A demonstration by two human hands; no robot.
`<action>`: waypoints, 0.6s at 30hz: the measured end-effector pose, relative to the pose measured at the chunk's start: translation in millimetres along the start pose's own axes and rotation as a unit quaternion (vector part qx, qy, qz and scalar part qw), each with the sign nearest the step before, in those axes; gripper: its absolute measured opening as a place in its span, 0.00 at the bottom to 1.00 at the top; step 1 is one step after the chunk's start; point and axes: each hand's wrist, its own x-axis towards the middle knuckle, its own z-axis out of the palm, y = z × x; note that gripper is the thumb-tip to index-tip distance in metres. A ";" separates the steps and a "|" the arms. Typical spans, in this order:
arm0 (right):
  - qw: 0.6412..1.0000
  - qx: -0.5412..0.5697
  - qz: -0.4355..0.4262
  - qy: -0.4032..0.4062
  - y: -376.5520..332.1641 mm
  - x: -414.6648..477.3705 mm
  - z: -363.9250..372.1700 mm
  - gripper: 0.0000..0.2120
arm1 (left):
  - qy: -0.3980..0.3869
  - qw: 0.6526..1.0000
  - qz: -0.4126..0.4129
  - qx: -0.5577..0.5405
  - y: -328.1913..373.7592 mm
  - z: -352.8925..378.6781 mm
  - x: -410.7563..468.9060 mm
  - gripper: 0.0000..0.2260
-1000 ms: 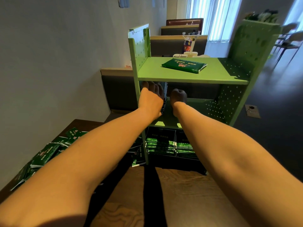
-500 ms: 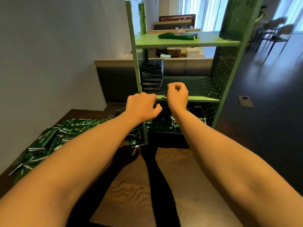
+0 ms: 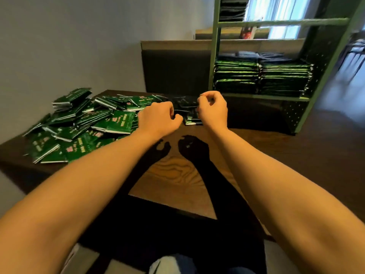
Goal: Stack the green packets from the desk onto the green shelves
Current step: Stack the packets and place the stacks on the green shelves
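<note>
A loose heap of green packets (image 3: 83, 123) covers the left part of the dark wooden desk (image 3: 276, 147). My left hand (image 3: 158, 118) hovers at the heap's right edge, fingers loosely curled, holding nothing. My right hand (image 3: 213, 107) hangs above a few darker packets (image 3: 190, 115) near the desk's back, fingers also loosely curled and empty. The green shelves (image 3: 214, 62) stand at the desk's far right. Their lower shelf holds two tall stacks of green packets (image 3: 262, 78). Another stack shows on the shelf above, at the top edge.
A grey wall runs along the left. A dark partition (image 3: 175, 70) rises behind the desk. Bright windows and chairs lie beyond the shelves at right. The desk's near edge is close to my body.
Both hands have pulled back from the middle shelf and dropped toward the desk. My view has tilted down from the shelves onto the packet heap.
</note>
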 end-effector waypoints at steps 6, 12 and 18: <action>0.997 -0.032 0.023 -0.062 6.3 -64.7 50.0 0.03 | 0.035 0.998 -0.026 0.043 -66.0 -2.6 -67.0 0.14; 0.989 -0.068 0.096 -0.084 23.5 -95.9 74.3 0.06 | 0.020 0.993 -0.112 0.035 -106.9 6.2 -93.8 0.20; 0.988 -0.096 0.080 -0.088 39.4 -96.0 69.7 0.08 | 0.001 0.988 -0.132 0.077 -113.9 25.3 -98.2 0.24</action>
